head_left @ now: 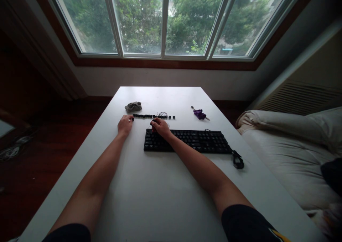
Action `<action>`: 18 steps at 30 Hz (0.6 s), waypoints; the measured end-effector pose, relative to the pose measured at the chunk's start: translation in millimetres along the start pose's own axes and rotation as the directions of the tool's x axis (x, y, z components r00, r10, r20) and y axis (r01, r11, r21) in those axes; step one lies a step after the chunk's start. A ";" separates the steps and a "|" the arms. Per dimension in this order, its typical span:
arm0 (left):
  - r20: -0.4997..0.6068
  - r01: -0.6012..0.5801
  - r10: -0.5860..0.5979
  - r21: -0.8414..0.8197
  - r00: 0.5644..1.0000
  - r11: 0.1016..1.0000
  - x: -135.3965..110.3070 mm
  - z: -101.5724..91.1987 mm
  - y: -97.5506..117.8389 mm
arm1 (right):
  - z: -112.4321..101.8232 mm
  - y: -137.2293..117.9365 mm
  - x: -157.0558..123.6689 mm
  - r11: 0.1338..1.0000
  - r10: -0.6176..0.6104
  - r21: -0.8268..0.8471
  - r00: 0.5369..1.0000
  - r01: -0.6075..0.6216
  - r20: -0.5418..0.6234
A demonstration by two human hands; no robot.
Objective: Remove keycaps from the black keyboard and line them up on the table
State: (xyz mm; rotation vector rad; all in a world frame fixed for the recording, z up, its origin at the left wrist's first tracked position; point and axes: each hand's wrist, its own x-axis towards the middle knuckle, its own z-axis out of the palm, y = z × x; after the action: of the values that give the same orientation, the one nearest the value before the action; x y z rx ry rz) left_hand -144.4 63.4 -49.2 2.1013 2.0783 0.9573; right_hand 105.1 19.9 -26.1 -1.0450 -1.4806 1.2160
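A black keyboard [199, 139] lies on the white table. Behind its left part runs a row of loose black keycaps [145, 116]. At the row's left end my left hand [125, 126] is closed, its fingertips pinching a small black keycap [132, 119]. My right hand [161, 127] is over the keyboard's upper left corner. Its fingers are pinched on a small dark piece [153, 122]; thin wires show by the fingertips, and its exact kind is too small to tell. A thin dark wire loop [162, 114] shows just behind that hand, at the row.
The white table [160, 185] bears a crumpled grey cloth [133, 106] at back left. A purple cloth [199, 114] with a small brush [192, 108] lies at back right. A bundled black cable [237, 160] sits by the keyboard's right end. A pale sofa [283, 146] stands to the right.
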 end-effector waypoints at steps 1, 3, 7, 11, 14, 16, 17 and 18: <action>0.002 0.001 -0.001 0.000 1.000 1.000 -0.1 -0.2 0.4 | 0.0 0.0 0.0 1.000 0.001 0.002 1.000 -0.001 0.000; 0.005 0.009 -0.009 0.001 1.000 1.000 -0.4 -0.8 1.5 | 0.0 0.1 0.2 1.000 -0.007 0.011 1.000 0.007 0.004; -0.001 0.014 -0.014 -0.008 1.000 1.000 -0.9 -1.6 3.2 | -0.2 -1.0 0.1 1.000 -0.009 0.015 1.000 0.009 0.003; 0.004 0.015 -0.015 -0.018 1.000 1.000 -0.8 -2.0 3.3 | -0.6 -3.6 -1.1 1.000 0.003 0.005 1.000 -0.003 0.002; 0.006 0.010 -0.010 -0.017 1.000 1.000 -0.9 -2.0 2.8 | -0.7 -4.2 -1.8 1.000 -0.007 -0.011 1.000 0.007 0.001; 0.003 -0.001 0.001 -0.013 1.000 1.000 -1.0 -1.9 2.7 | -0.6 -3.5 -1.6 1.000 -0.014 -0.009 1.000 0.014 0.000; 0.002 -0.005 0.005 -0.009 1.000 1.000 -1.1 -1.8 2.8 | -0.4 -2.9 -1.2 1.000 -0.013 -0.004 1.000 0.013 -0.001; 0.003 -0.007 0.007 -0.005 1.000 1.000 -1.1 -1.8 3.0 | -0.2 -2.2 -0.8 1.000 -0.010 0.000 1.000 0.010 -0.001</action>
State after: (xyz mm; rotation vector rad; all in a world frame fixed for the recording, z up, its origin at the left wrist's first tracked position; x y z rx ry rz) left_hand -142.4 61.4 -46.8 2.1076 2.0669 0.9581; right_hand 105.3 18.9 -24.0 -1.0375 -1.4836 1.2085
